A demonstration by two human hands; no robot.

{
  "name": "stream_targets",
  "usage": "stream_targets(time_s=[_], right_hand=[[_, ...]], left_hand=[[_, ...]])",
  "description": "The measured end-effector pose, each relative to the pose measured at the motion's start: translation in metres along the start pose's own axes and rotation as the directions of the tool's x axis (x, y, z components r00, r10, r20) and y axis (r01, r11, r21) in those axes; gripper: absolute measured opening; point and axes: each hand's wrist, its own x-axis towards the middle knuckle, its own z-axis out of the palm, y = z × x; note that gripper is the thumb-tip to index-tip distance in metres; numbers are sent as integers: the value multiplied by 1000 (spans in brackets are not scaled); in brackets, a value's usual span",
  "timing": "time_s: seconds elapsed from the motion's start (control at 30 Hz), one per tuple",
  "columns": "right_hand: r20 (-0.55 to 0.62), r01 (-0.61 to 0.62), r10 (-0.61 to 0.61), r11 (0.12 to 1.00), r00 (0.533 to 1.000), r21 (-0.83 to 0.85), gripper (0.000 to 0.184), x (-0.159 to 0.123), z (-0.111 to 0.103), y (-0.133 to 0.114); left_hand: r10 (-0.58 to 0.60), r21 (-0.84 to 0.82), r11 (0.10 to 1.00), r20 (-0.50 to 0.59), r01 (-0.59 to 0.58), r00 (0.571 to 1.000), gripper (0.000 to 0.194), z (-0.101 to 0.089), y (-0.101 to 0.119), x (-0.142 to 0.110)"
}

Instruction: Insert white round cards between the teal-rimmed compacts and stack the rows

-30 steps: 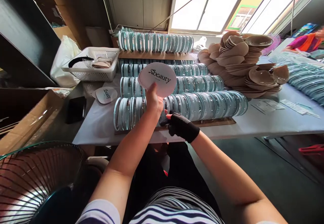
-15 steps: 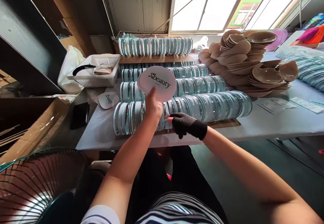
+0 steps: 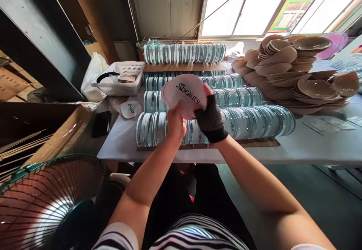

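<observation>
In my left hand (image 3: 177, 123), bare and closed with the thumb on top, is a small stack of round white cards (image 3: 181, 89) printed "Sbeauty". My right hand (image 3: 210, 120), in a black fingerless glove, grips the right edge of the same cards; its fingers behind them are hidden. Just beyond and below the hands lie rows of clear round packages with pale blue rims (image 3: 254, 122), standing on edge on brown cardboard. Another printed round card (image 3: 130, 109) rests at the table's left side.
A white perforated basket (image 3: 121, 88) holds a black item and beige pieces. Beige bowl-shaped pieces (image 3: 283, 67) are heaped at the right. A black phone-like slab (image 3: 101, 124) lies left of the white table (image 3: 118, 148). A caged fan (image 3: 51, 204) stands at the lower left.
My right hand has risen from the front row of packages to the cards' right edge and closed on it. My left hand still holds the cards. The view has shifted slightly left.
</observation>
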Motion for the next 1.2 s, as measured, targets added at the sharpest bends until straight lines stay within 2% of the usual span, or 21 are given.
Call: stream_targets(time_s=[0.07,0.13,0.17,0.2,0.27,0.37,0.43,0.5,0.63,0.73,0.87,0.97,1.07,1.13,1.2], right_hand=[[-109,-114,115,993,987,13,60,2,-7,1],[-205,-186,170,980,964,-64,58,-7,-26,1],[-211,-214,186,970,960,-118,59,-16,-39,-2],[-185,-238,206,956,961,-172,59,-29,-51,-7],[-46,-256,253,933,967,-253,59,-61,-72,-21],[212,-229,291,934,933,-275,56,-104,-81,-45],[338,-222,306,938,890,-265,55,-120,-72,-57],[398,-220,319,936,860,-274,56,-125,-55,-64],[435,-191,336,919,836,-344,60,-110,-13,-64],[505,-159,348,911,790,-380,61,-94,11,-56],[540,-109,322,915,778,-389,52,-89,12,-48],[482,-234,386,909,787,-345,37,-91,9,-43],[416,-398,438,899,797,-186,27,-87,15,-37],[398,-414,443,896,803,-163,24,-80,21,-34],[408,-381,445,895,797,-231,22,-72,24,-32]], left_hand=[[-10,-12,1000,6,10,1000,36,-3,11,2],[18,-47,999,7,-18,1000,38,-9,27,12],[42,-64,997,-1,-42,999,40,-14,36,18],[62,-75,995,-16,-63,998,42,-18,45,26],[55,-73,996,-57,-59,997,45,-28,59,41],[-61,-49,997,-118,55,991,47,-40,66,54],[-114,-37,993,-130,110,985,48,-44,63,58],[-130,-26,991,-127,128,983,45,-46,58,58],[-134,-48,990,-117,130,984,43,-48,54,58],[-108,-91,991,-98,99,989,46,-47,53,58],[-69,-112,992,-120,55,990,46,-47,51,58],[-72,-114,992,-112,59,991,44,-48,51,59],[-117,-112,988,-112,104,987,43,-49,52,60],[-152,-96,985,-124,141,981,41,-48,53,61],[-179,-83,982,-129,169,975,38,-47,54,62]])
